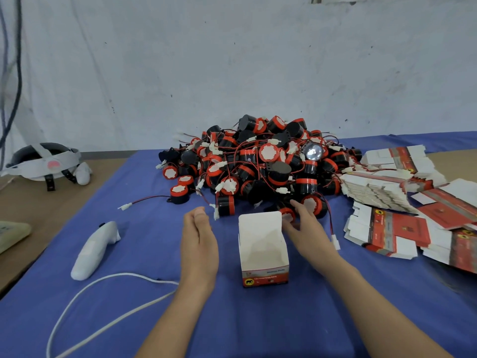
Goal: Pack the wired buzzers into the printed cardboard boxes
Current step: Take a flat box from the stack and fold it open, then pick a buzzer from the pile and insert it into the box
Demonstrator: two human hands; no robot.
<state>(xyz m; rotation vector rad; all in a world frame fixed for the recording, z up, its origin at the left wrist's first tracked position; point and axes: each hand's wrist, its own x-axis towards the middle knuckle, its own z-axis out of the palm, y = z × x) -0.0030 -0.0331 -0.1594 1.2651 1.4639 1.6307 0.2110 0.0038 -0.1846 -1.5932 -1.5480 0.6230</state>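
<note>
Blue cloth covers the work surface, brown table shows along its left edge, and a scuffed whitish wall closes the back, with dark cables hanging at the far left. Now the count: 1 assembled printed box stands upright in the middle of the cloth, lid flap up and mouth open, with an orange band along its lower front. Behind it rises 1 big pile of wired buzzers, black bodies with red caps, thin red-and-black leads and white plugs, far too tangled to number. 1 stray buzzer sits just off the pile's left foot, its lead trailing left. To the right lie fanned stacks of flat box blanks, too overlapped to count. On the left there's 1 white controller, 1 white cord looping toward the near edge, and 1 headset on the bare table. 2 hands are in play. The left hand stands edge-on just left of the box, fingers straight and together, holding nothing and clear of the cardboard. The right hand reaches past the box's right rear corner, thumb and forefinger closed around a red-capped buzzer at the foot of the pile, just beside the raised flap.
</note>
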